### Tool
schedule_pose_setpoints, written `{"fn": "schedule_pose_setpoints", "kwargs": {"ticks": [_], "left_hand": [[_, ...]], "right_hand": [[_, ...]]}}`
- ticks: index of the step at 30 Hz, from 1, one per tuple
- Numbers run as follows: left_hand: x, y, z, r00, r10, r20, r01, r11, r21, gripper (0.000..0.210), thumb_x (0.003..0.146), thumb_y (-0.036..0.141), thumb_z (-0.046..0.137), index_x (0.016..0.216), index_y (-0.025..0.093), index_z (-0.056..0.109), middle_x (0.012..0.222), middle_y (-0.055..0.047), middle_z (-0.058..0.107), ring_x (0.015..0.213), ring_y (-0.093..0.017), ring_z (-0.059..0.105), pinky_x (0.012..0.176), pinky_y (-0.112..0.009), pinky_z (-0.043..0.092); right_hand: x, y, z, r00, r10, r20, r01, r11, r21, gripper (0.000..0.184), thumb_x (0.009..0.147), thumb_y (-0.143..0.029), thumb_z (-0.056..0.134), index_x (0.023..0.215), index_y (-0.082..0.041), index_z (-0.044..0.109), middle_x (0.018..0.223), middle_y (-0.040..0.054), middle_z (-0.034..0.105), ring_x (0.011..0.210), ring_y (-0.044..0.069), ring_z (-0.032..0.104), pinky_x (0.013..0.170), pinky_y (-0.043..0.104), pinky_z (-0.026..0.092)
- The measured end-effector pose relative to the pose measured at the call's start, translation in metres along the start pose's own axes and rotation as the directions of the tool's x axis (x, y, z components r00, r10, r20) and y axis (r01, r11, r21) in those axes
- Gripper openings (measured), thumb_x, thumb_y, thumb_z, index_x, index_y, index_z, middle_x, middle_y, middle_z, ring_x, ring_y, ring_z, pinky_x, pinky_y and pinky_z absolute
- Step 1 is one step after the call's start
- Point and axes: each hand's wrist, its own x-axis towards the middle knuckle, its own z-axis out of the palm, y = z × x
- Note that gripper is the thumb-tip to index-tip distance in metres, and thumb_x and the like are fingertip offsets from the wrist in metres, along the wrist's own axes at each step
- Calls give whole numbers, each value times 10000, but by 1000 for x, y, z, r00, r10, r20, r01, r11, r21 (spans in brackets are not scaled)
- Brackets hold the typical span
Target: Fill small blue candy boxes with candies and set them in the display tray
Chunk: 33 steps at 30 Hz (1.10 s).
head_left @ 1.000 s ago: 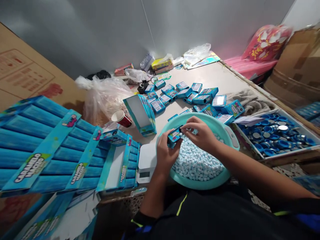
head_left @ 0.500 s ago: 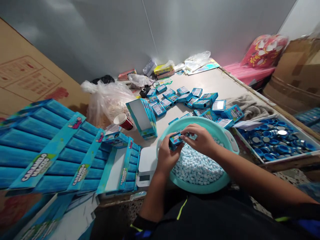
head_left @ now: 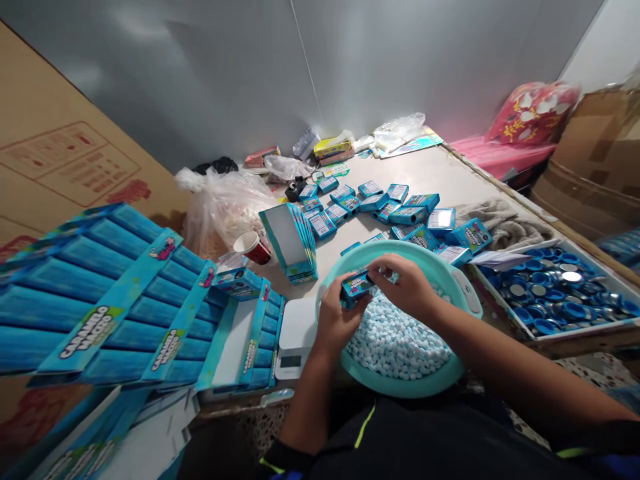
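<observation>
My left hand (head_left: 336, 319) is wrapped round a small blue candy box (head_left: 357, 285) with a green and white label. It holds the box tilted over the left part of a turquoise basin (head_left: 400, 388). My right hand (head_left: 406, 285) has its fingers pinched at the right end of that box; whether a flap or something small lies between them is hidden. Small white and pale blue candies (head_left: 400, 347) fill the basin beneath both hands. A white kitchen scale (head_left: 295, 327) stands left of my left forearm.
Several blue candy boxes (head_left: 420, 237) lie scattered behind the basin. On the right is a white tray (head_left: 540, 331) of blue-rimmed lids (head_left: 570, 280). Stacked blue display cartons (head_left: 120, 280) crowd the left, near a red paper cup (head_left: 256, 251). A grey cloth (head_left: 495, 223) lies at the right.
The view has tipped up slightly, so everything sits a little lower. The box in my left hand is turned more level, and my right fingers stay at its right end.
</observation>
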Motion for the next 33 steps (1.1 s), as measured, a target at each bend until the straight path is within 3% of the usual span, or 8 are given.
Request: {"fn": "schedule_pose_setpoints", "kwargs": {"ticks": [6,14,18,23,26,29,31,33], "left_hand": [[3,5,1,999,32,33,-33,999,41,430,841,317,782,1244,248,650,1158,-71,725,1087,-245,696,978,-394,558],[5,3,1,998,37,43,-37,999,-4,444,855,336,761,1265,223,632,1168,-99,726,1094,-266,694,973,-411,557],[5,5,0,1000,-28,0,28,1000,3,451,831,317,775,1248,227,630,1177,-98,719,1096,-272,690,941,-404,559],[5,5,0,1000,-13,12,13,1000,13,458,845,391,781,1242,223,630,1177,-104,720,1100,-272,693,960,-415,558],[4,4,1,998,-64,-3,64,998,-13,469,828,393,800,1241,236,643,1167,-97,727,1090,-274,704,950,-412,572],[2,3,3,989,-124,-84,116,989,-93,480,818,397,807,1237,228,646,1172,-101,723,1078,-268,714,952,-403,581],[2,3,4,971,-156,-184,132,982,-137,482,799,383,818,1218,215,647,1176,-104,721,1078,-264,715,968,-404,581],[3,4,4,947,-190,-260,148,974,-171,476,781,370,828,1189,206,647,1151,-103,727,1057,-260,721,959,-403,587]], "right_hand": [[0,-7,-3,997,-80,-1,80,989,127,98,973,-190,574,990,-218,667,942,64,698,889,212,664,814,366,542],[-4,-9,-4,955,-214,205,170,962,212,310,949,-132,565,1234,-240,624,1181,99,698,1127,246,653,991,436,532],[-9,-5,-3,950,-197,241,116,942,314,517,946,-104,531,1431,-280,493,1413,108,614,1345,249,565,1147,488,454],[-11,-1,4,959,-183,218,40,844,534,596,996,-153,440,1534,-349,275,1595,99,454,1458,225,473,1194,507,429],[-9,2,6,983,-88,161,4,887,462,583,944,-127,463,1487,-315,362,1531,105,523,1431,231,504,1197,517,417],[-3,10,5,992,101,73,-118,949,292,480,892,-93,461,1344,-247,513,1362,123,632,1290,236,612,1096,474,504],[-1,14,4,960,259,102,-271,953,135,482,894,-87,447,1356,-208,511,1285,144,665,1176,239,664,988,433,557],[-1,13,3,903,360,233,-345,933,-107,507,918,-111,475,1422,-165,480,1288,179,667,1167,268,663,975,434,546]]}}
